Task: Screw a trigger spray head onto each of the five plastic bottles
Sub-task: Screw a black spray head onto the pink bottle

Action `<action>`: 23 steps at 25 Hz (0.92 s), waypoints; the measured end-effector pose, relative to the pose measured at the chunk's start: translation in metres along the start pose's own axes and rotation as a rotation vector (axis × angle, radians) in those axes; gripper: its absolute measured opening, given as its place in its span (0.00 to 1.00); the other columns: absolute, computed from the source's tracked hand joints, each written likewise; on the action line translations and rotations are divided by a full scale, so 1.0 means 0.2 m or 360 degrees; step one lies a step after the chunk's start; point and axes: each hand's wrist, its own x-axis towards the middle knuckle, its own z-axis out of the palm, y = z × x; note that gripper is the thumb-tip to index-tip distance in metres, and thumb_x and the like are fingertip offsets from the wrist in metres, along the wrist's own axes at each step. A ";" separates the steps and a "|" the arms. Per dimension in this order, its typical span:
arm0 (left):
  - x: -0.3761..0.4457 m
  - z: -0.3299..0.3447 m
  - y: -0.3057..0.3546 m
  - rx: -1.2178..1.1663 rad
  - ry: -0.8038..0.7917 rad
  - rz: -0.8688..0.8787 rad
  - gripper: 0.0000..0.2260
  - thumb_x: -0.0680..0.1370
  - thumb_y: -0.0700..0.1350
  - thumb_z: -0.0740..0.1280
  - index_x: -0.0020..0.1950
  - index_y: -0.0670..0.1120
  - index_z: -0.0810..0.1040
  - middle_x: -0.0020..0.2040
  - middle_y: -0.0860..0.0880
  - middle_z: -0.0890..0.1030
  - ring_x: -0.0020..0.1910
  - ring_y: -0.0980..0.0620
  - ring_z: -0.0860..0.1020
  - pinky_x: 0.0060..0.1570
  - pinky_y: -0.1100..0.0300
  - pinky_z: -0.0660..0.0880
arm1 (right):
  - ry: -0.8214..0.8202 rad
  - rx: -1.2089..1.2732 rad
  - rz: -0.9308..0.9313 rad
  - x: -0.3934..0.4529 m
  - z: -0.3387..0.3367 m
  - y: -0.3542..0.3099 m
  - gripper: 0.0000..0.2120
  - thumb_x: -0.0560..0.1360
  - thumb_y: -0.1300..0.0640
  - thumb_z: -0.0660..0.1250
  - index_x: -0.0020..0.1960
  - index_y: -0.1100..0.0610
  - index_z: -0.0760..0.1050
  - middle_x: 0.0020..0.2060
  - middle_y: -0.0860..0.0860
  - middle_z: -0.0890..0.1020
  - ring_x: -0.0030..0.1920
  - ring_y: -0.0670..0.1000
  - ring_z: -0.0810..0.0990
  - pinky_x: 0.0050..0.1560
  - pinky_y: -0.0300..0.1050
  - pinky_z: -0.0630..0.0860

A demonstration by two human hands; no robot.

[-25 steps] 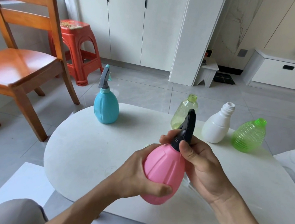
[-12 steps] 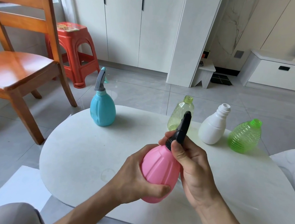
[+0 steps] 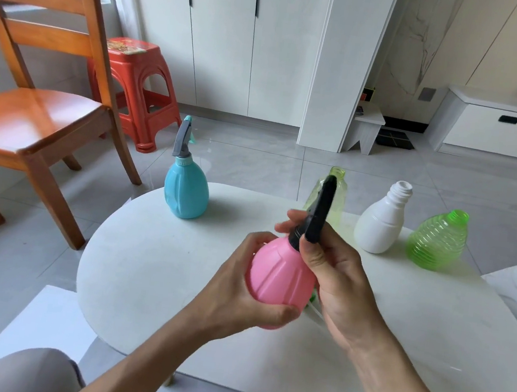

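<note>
While the left hand [image 3: 240,287] cups the pink bottle [image 3: 280,275] from below and behind, the black spray head [image 3: 321,209] at its neck has turned a little since a second ago, its long body now standing more upright and edge-on to the camera. That suggests the collar is being threaded down, so this second bottle looks close to done. The bottle is held tilted above the white desk [image 3: 152,267], clear of its surface. The right hand [image 3: 336,269] is wrapped round the base of the spray head, thumb in front and fingers [image 3: 290,218] curled behind, pinching the collar. Left fingers are curled round the bottle's belly, thumb pressed underneath. At the desk's far edge the blue bottle [image 3: 186,191] already wears its grey head, while the yellow-green bottle [image 3: 339,195], white bottle [image 3: 381,226] and green ribbed bottle [image 3: 437,238] stand with open necks.
</note>
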 end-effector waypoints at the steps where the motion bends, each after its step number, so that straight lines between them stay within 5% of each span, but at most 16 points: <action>1: 0.00 -0.01 0.00 0.0044 0.0088 0.0019 0.36 0.59 0.54 0.81 0.63 0.61 0.69 0.55 0.57 0.78 0.52 0.56 0.80 0.37 0.56 0.83 | -0.0067 -0.0081 0.0021 0.03 0.01 -0.01 0.18 0.74 0.43 0.69 0.60 0.50 0.81 0.55 0.49 0.86 0.61 0.51 0.81 0.62 0.46 0.76; 4: 0.06 -0.11 -0.01 0.0098 0.0415 0.0031 0.35 0.60 0.53 0.82 0.62 0.65 0.69 0.52 0.63 0.78 0.50 0.61 0.80 0.34 0.60 0.82 | -0.0117 -0.0465 0.0223 0.06 -0.01 0.01 0.21 0.73 0.42 0.72 0.65 0.45 0.77 0.59 0.41 0.83 0.63 0.40 0.77 0.63 0.42 0.74; 7: 0.26 -0.28 -0.06 0.0094 0.0578 -0.0055 0.35 0.58 0.54 0.82 0.58 0.70 0.68 0.51 0.62 0.77 0.48 0.66 0.78 0.34 0.70 0.78 | -0.0017 -0.0687 0.0418 0.00 -0.08 0.06 0.17 0.75 0.50 0.73 0.63 0.47 0.78 0.56 0.42 0.83 0.60 0.42 0.79 0.61 0.41 0.74; 13: 0.64 -0.29 -0.26 0.0150 0.0503 -0.0103 0.38 0.62 0.48 0.82 0.66 0.61 0.66 0.55 0.55 0.75 0.51 0.54 0.77 0.33 0.71 0.77 | 0.0017 -0.0712 0.0319 -0.07 -0.20 0.03 0.05 0.75 0.52 0.73 0.50 0.46 0.83 0.46 0.44 0.87 0.48 0.42 0.83 0.43 0.31 0.75; 17: 0.75 -0.30 -0.37 0.0180 0.0515 -0.0184 0.38 0.60 0.50 0.80 0.65 0.60 0.65 0.54 0.55 0.75 0.50 0.55 0.78 0.35 0.68 0.76 | 0.0133 -0.0640 0.0299 -0.06 -0.28 0.01 0.04 0.76 0.56 0.73 0.49 0.47 0.84 0.45 0.48 0.88 0.49 0.48 0.85 0.53 0.44 0.79; 20: 0.76 -0.31 -0.41 0.0143 0.0492 -0.0268 0.38 0.62 0.47 0.80 0.66 0.60 0.64 0.52 0.55 0.75 0.49 0.56 0.77 0.31 0.72 0.76 | 0.0088 -0.0582 0.0303 -0.06 -0.30 0.01 0.05 0.75 0.54 0.72 0.49 0.46 0.84 0.44 0.47 0.88 0.48 0.48 0.86 0.51 0.44 0.80; 21: 0.75 -0.31 -0.42 0.0147 0.0481 -0.0300 0.40 0.63 0.45 0.81 0.68 0.59 0.63 0.53 0.55 0.75 0.49 0.57 0.77 0.31 0.72 0.75 | 0.0102 -0.0665 0.0284 -0.07 -0.28 0.02 0.05 0.74 0.52 0.71 0.49 0.46 0.83 0.43 0.45 0.88 0.47 0.46 0.85 0.49 0.41 0.79; 23: 0.71 -0.30 -0.43 0.0125 0.0499 -0.0375 0.47 0.64 0.43 0.81 0.76 0.55 0.58 0.56 0.55 0.74 0.51 0.56 0.77 0.39 0.67 0.76 | 0.0212 -0.1427 -0.0057 -0.08 -0.23 0.08 0.08 0.72 0.50 0.69 0.49 0.48 0.81 0.40 0.43 0.86 0.43 0.47 0.84 0.43 0.43 0.78</action>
